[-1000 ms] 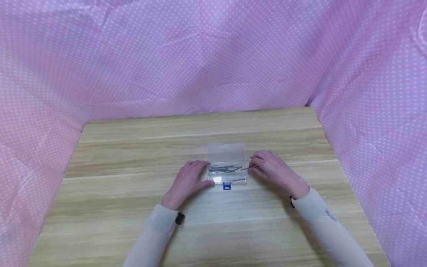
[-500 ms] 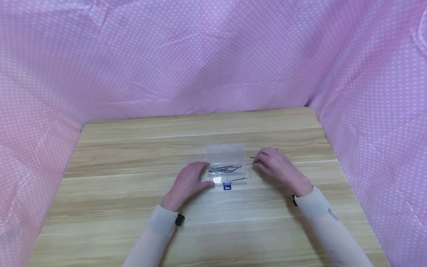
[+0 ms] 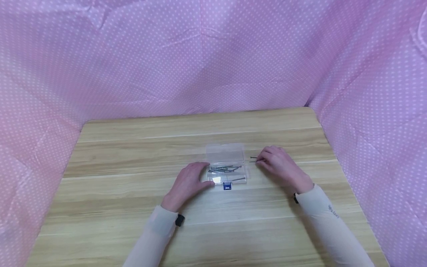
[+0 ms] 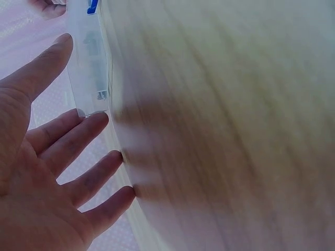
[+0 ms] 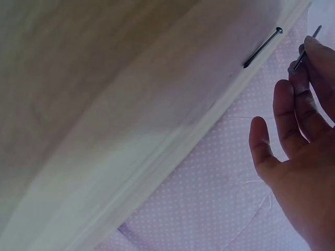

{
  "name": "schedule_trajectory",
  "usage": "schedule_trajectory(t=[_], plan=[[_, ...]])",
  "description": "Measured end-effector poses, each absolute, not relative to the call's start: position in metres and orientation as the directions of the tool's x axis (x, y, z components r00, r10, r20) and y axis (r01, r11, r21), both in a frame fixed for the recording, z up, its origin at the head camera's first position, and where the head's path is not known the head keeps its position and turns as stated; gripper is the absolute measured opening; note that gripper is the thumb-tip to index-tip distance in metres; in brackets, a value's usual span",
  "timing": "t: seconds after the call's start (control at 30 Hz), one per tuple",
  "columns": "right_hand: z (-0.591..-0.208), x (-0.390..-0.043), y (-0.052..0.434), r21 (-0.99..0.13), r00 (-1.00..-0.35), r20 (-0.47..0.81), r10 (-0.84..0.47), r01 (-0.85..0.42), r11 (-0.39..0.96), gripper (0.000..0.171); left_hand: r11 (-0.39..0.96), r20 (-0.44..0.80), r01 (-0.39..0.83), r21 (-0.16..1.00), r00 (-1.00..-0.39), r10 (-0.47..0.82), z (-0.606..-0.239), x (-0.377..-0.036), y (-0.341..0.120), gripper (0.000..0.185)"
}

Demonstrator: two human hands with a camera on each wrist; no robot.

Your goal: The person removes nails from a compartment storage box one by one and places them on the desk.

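Pink dotted cloth walls round a light wood-grain table. Small clear plastic box w/ thin steel nails sits mid-table. Left hand lies flat, fingers relaxed, touching its 9 o'clock side. Right hand has slid from the box out to 3 o'clock, now pinching a loose nail; another nail lies beside it, so pickup's underway imo.

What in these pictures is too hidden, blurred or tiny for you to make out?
- Head view: the nails in the clear box overlap and are too small to count.
- Head view: the right hand covers most of the nail it pinches.
- Left wrist view: the table is motion-blurred, and the box is cut off by the top edge.
- Right wrist view: the right hand's thumb is cut off by the right edge.
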State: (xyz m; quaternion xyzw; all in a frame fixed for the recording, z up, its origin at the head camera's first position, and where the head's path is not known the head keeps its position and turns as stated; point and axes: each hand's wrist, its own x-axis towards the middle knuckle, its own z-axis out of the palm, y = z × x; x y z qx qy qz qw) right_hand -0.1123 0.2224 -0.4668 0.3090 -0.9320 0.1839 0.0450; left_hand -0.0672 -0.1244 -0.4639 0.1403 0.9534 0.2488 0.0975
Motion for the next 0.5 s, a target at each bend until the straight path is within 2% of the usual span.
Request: schedule_trajectory(t=[0.5], plan=[[-0.4697,-0.1192,0.2250,-0.332,-0.836,0.107,-0.538,-0.541,0.773,0.012,0.835,-0.104,0.228,0.501,-0.942,0.319,-0.4664,-0.0649,-0.1228,0.072]])
